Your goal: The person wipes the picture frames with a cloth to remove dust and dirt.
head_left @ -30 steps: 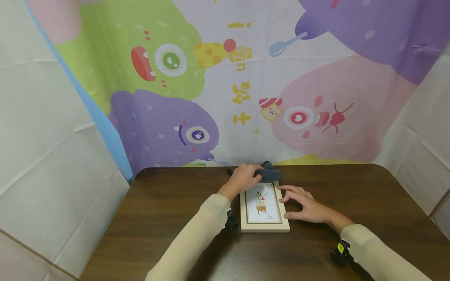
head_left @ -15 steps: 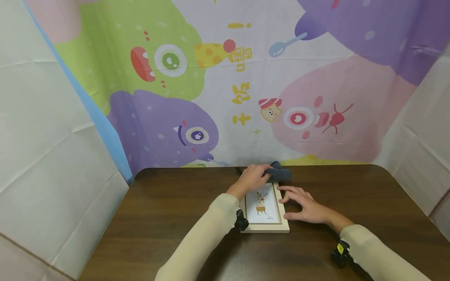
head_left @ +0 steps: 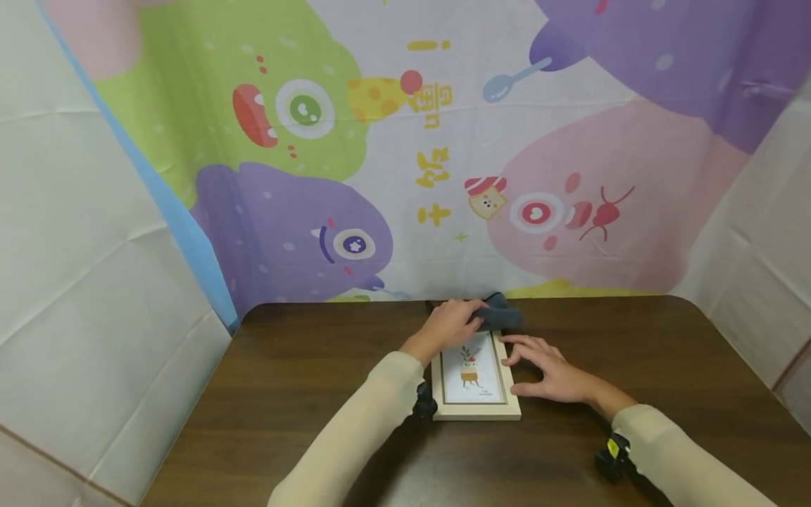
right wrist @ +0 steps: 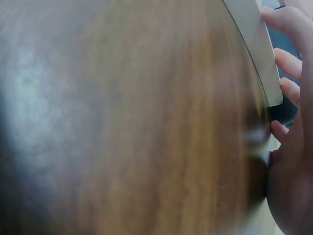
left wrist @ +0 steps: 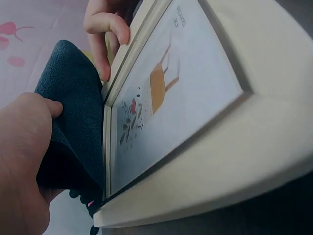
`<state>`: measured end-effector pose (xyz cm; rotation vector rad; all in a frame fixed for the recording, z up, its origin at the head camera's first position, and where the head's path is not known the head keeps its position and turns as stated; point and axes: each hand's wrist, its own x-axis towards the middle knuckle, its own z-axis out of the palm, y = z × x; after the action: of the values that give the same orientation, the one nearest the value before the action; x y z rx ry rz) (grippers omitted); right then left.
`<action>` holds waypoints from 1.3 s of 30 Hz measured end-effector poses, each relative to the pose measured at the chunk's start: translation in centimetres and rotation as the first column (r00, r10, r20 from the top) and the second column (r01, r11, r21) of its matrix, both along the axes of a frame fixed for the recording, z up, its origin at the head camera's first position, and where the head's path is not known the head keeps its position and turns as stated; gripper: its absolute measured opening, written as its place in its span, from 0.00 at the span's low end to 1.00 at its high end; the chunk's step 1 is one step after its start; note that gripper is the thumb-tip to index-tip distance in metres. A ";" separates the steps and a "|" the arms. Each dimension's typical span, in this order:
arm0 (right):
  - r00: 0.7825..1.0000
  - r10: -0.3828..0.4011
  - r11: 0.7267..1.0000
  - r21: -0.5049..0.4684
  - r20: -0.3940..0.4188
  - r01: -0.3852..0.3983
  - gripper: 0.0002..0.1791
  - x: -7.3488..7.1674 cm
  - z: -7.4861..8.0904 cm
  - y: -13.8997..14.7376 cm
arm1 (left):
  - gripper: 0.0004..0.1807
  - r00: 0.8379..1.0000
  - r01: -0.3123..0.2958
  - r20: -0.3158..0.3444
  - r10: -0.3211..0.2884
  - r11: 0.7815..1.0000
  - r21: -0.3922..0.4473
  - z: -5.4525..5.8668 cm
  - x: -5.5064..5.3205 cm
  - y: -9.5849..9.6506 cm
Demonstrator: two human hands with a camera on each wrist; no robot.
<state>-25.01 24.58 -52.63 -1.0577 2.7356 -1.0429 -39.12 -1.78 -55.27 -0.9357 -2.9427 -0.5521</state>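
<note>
a: how far along is it?

b: partway, i'd judge. the left hand (head_left: 448, 324) pinches the cloth (head_left: 502, 317) against the far end of the frame (head_left: 476, 412), as if wiping there.

a: where's the frame, exactly?

b: face up on the table (head_left: 304, 394), toward its far edge, with the right hand (head_left: 546, 370) at its right side.

a: gripping it?

b: no, that hand is open: fingers apart and lightly bent, tips and thumb touching the side. steadying it, i think.

a: so what's done?

b: can't tell how much has been gone over. most of the print (head_left: 470, 394) and the near rim lie uncovered; any smudges would be too small to see.

a: and left?

b: as i read it, the far end isn't finished, since the cloth isn't yet put down.

a: what about the surroundings?

b: dark wood grain, rounded far corners, blurred in the right wrist view. behind hangs a curtain (head_left: 437, 260) with green, purple and pink cartoon monsters and yellow lettering. creased pale sheets flank it, left (head_left: 114, 296) and right (head_left: 767, 282).
</note>
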 end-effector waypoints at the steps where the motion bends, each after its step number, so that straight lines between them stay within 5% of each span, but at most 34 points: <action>1: 1.000 -0.001 1.000 0.000 0.001 0.001 0.17 0.0 0.0 0.0 | 0.23 1.000 -0.007 0.010 0.007 1.000 -0.019 0.9 0.6 0.0; 2: 1.000 -0.002 1.000 0.000 0.003 0.002 0.17 0.0 0.0 0.0 | 0.24 1.000 -0.009 0.001 0.009 1.000 -0.027 1.0 0.9 -0.2; 7: 1.000 -0.003 1.000 -0.017 0.005 0.003 0.17 0.1 0.0 -0.1 | 0.22 0.997 -0.065 0.037 0.067 0.996 -0.053 6.7 5.6 -0.9; 10: 1.000 0.001 1.000 -0.028 -0.008 -0.001 0.17 0.2 -0.1 -0.1 | 0.22 0.996 -0.080 0.039 0.083 0.995 -0.058 8.3 6.8 -1.6; 21: 1.000 -0.014 1.000 -0.005 0.002 0.014 0.15 0.3 0.1 0.0 | 0.22 0.988 -0.130 0.084 0.130 0.991 0.003 8.0 6.0 -4.4; 22: 1.000 -0.016 1.000 -0.003 0.003 0.016 0.15 0.3 0.1 0.0 | 0.23 0.991 -0.121 0.066 0.120 0.993 0.011 6.9 5.1 -4.6; 26: 1.000 -0.016 1.000 -0.013 -0.001 0.016 0.16 0.3 0.0 -0.1 | 0.22 0.992 -0.112 0.061 0.112 0.994 -0.005 6.6 4.4 -4.5; 33: 1.000 -0.011 1.000 -0.007 -0.002 0.011 0.16 0.3 0.0 -0.1 | 0.20 0.984 -0.154 -0.087 0.155 0.988 0.016 5.9 2.8 -4.6; 39: 1.000 -0.010 1.000 -0.009 0.004 0.010 0.16 0.2 0.2 -0.2 | 0.19 0.978 -0.174 -0.111 0.176 0.984 0.031 5.1 1.8 -4.9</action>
<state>-24.79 24.41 -52.42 -1.0430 2.7392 -1.0587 -37.31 -6.67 -50.19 -0.6724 -2.8730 -0.5033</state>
